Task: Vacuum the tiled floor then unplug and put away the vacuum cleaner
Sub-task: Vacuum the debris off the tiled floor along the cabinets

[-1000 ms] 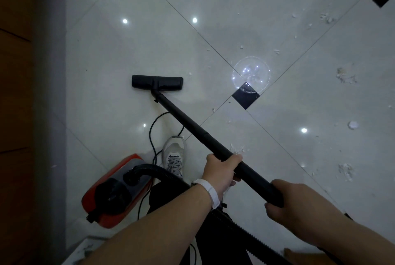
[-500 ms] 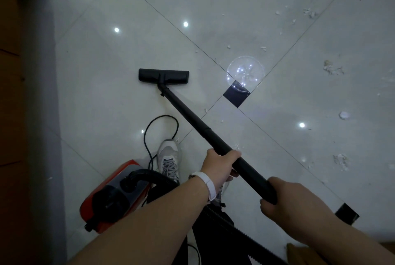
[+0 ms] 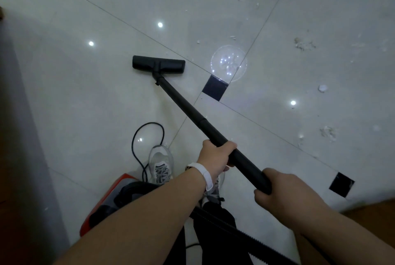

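Vacuuming: left hand (image 3: 215,157) and right hand (image 3: 284,192) clench the wand (image 3: 186,106); next, probably swing the floor head (image 3: 158,64) toward scraps (image 3: 303,43) right of the grip.

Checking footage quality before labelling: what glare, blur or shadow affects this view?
Head view: dim overall; bright glare dots on the glossy tiled floor, plus a round pale reflection right of the nozzle; the left edge sinks into shadow.

Our two bare forearms (image 3: 139,222) reach forward, the left hand (image 3: 214,157) curled around the black tube (image 3: 183,104) partway along, a white band (image 3: 204,174) on its wrist, the right hand (image 3: 284,190) gripping the tube nearer us.
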